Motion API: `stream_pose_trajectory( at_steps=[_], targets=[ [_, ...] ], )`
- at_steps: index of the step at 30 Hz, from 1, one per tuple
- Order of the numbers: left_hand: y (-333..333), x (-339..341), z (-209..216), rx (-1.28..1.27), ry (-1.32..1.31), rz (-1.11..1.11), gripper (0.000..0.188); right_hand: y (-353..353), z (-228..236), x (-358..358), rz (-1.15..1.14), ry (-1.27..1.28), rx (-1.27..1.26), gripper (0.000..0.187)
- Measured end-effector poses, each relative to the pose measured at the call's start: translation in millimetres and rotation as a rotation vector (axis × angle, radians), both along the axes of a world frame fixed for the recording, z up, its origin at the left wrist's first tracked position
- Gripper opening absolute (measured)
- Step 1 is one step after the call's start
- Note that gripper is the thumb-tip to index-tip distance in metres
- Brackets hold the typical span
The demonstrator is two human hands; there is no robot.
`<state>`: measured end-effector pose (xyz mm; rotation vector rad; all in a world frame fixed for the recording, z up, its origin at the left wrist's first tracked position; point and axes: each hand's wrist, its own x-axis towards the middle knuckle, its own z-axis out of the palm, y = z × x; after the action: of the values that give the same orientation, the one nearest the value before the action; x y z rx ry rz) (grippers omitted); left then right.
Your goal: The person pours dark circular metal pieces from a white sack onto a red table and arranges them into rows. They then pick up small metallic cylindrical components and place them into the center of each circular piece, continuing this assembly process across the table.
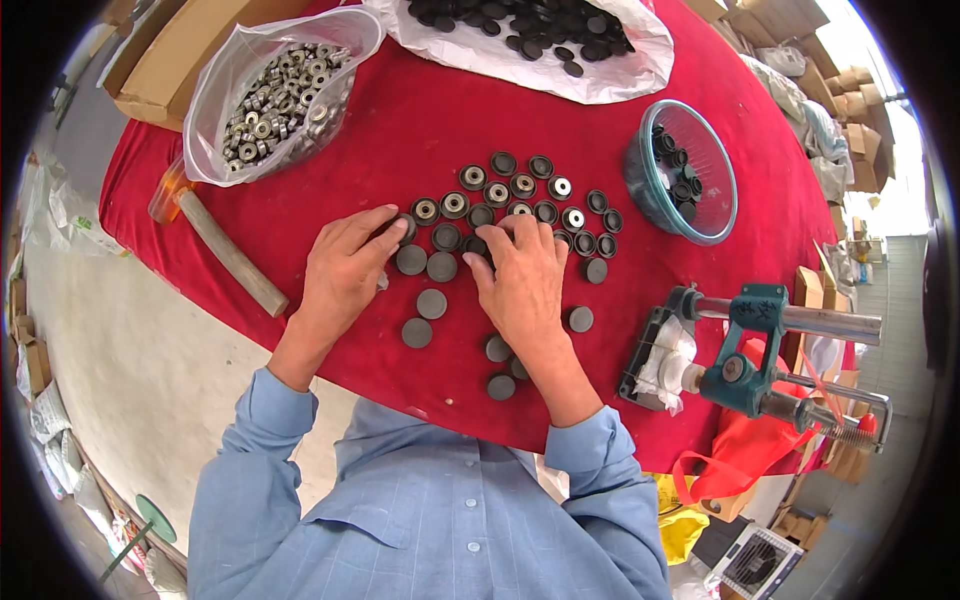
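Observation:
My left hand (pixel 350 262) is closed at the left end of a group of round black caps, its thumb and fingertips on the edge of a black cap (pixel 407 229). To its right, my right hand (pixel 524 275) is bent over the group, thumb and forefinger closed around another black cap, mostly hidden by the fingers. Several caps beyond the hands face up with metal bearings in them, such as this bearing (pixel 472 177). Some open caps (pixel 597 201) hold no bearing. Nearer me, several caps lie flat side up, among them a dark grey-black cap (pixel 431 303).
A clear bag of metal bearings (pixel 215 125) sits at the far left, beside a wooden-handled tool (pixel 235 255). A white sack (pixel 640 65) of black caps lies at the back. A clear bowl (pixel 715 225) of caps and a green hand press (pixel 735 370) stand on the right of the red-covered table (pixel 390 385).

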<state>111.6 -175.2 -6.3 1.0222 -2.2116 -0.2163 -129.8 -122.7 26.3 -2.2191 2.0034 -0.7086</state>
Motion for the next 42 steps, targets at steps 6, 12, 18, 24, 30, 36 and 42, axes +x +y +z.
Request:
stream_pose_trajectory(
  at_steps=[6,12,18,24,30,36,42],
  targets=[
    [3,1,1,0.018,-0.064,-0.052,0.05,-1,4,5,-0.001,-0.028,0.039,0.03],
    [5,-6,3,0.006,-0.111,0.016,0.052,-18,21,5,-0.042,-0.351,0.017,0.022],
    [11,-7,3,0.027,-0.14,0.037,0.05,-49,7,16,0.068,-0.277,-0.219,0.016],
    [12,-6,1,0.033,-0.093,0.042,0.05,-45,-12,16,0.119,-0.07,-0.208,0.022],
    [13,-5,-2,0.045,-0.07,0.038,0.052,-28,-19,14,0.146,0.022,-0.213,0.036],
    [12,-9,2,0.031,-0.016,0.024,0.05,-12,-16,19,0.096,0.174,-0.252,0.039],
    [12,-19,20,0.107,0.196,0.058,0.035,-26,-2,-9,0.025,-0.023,-0.192,0.036]
  ],
)
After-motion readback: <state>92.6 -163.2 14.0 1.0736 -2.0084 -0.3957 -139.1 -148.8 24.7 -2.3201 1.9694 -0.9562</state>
